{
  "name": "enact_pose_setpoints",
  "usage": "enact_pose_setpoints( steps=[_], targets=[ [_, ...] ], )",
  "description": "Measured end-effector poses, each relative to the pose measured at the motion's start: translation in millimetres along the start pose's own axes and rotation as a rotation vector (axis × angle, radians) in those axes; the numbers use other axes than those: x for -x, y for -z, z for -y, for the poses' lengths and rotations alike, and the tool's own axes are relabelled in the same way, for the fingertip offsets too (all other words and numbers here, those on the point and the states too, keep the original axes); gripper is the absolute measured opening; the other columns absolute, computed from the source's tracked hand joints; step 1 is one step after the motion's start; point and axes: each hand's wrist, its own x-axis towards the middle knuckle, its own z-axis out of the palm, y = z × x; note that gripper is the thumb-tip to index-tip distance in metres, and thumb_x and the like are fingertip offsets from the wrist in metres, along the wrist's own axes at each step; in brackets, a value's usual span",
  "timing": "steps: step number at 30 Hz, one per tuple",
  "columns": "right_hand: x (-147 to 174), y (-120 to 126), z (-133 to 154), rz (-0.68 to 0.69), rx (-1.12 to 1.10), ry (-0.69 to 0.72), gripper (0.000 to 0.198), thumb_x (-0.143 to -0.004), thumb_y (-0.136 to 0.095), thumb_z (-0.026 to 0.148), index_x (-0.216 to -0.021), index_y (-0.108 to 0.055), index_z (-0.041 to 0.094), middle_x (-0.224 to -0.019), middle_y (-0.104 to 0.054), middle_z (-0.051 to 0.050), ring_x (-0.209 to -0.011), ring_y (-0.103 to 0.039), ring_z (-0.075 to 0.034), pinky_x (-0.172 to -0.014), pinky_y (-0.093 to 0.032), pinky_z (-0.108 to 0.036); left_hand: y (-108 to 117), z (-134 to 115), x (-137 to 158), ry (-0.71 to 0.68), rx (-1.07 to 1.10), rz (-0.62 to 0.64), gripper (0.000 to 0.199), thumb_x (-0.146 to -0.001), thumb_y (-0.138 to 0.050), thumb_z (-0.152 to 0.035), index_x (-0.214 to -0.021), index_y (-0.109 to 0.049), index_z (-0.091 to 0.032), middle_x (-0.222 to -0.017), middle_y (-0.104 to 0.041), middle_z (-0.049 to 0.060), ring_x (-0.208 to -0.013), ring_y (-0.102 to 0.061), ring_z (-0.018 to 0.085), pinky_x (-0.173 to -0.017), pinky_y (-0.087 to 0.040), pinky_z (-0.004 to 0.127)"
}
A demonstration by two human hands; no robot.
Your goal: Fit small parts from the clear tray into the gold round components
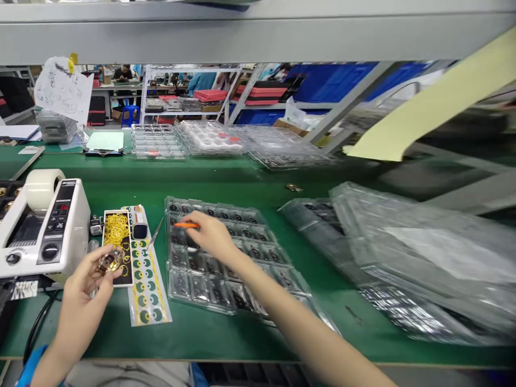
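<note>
My left hand (pixel 86 287) is closed, thumb and fingertips pinching a shiny round metal part (pixel 110 260) with gold inside, like a watch case. It is over the near left edge of a shallow box (pixel 117 241) of thin yellow rings. My right hand (pixel 212 236) reaches over a clear compartment tray (pixel 189 301) of small dark parts. Its fingers close on a slim orange pen-like tool (pixel 186 225) pointing left; the tip's contact with the tray cannot be made out. Between box and tray lies a sheet of green and yellow stickers (pixel 150 285), with tweezers (pixel 155 234) near its upper right edge.
At left stands a white tape dispenser (pixel 56 231). Stacked clear trays (pixel 419 252) occupy the right of the bench. More trays (pixel 159 141) line the back ledge. A grey shelf beam (pixel 258 40) crosses overhead, and a yellow paper strip (pixel 431 115) hangs at right.
</note>
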Motion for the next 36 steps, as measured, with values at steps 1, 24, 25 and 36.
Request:
enact_pose_setpoints(
  steps=[1,24,25,36],
  targets=[
    [-5,5,-15,-0.021,0.026,-0.075,0.021,-0.090,-0.053,0.012,-0.106,-0.066,0.019,-0.111,-0.067,-0.005,-0.100,-0.063,-0.019,-0.084,-0.046,-0.028,-3,-5,-3,-0.014,0.005,-0.001,0.033,-0.088,-0.065,-0.027,-0.121,-0.062,-0.022,-0.113,-0.070,0.006,-0.095,-0.071,0.020,-0.081,-0.059,0.021],
    [35,6,41,0.232,-0.865,0.045,0.046,-0.069,-0.062,0.064,-0.074,-0.050,0.020,-0.062,-0.046,0.003,-0.055,-0.042,-0.012,-0.054,-0.039,-0.025,-65,2,-48,0.274,0.202,0.359,0.019,-0.071,-0.073,-0.033,-0.080,-0.072,-0.016,-0.079,-0.067,0.004,-0.069,-0.060,0.017,-0.065,-0.050,0.027],
    [39,4,49,0.266,-0.942,0.065,0.044,-0.069,-0.066,0.061,-0.073,-0.050,0.020,-0.060,-0.043,0.004,-0.054,-0.039,-0.011,-0.052,-0.036,-0.024,-66,2,-48,0.279,0.213,0.356,0.019,-0.070,-0.074,-0.033,-0.075,-0.071,-0.015,-0.076,-0.066,0.003,-0.068,-0.058,0.016,-0.065,-0.048,0.026],
    [54,-3,43,-0.396,-0.413,0.849,0.023,-0.089,-0.050,0.006,-0.099,-0.064,0.021,-0.088,-0.067,-0.006,-0.069,-0.057,-0.016,-0.056,-0.045,-0.026,-55,0,-45,0.481,0.364,0.401,0.027,-0.068,-0.083,-0.036,-0.065,-0.068,-0.015,-0.066,-0.063,0.000,-0.066,-0.059,0.012,-0.071,-0.051,0.022]
  ],
)
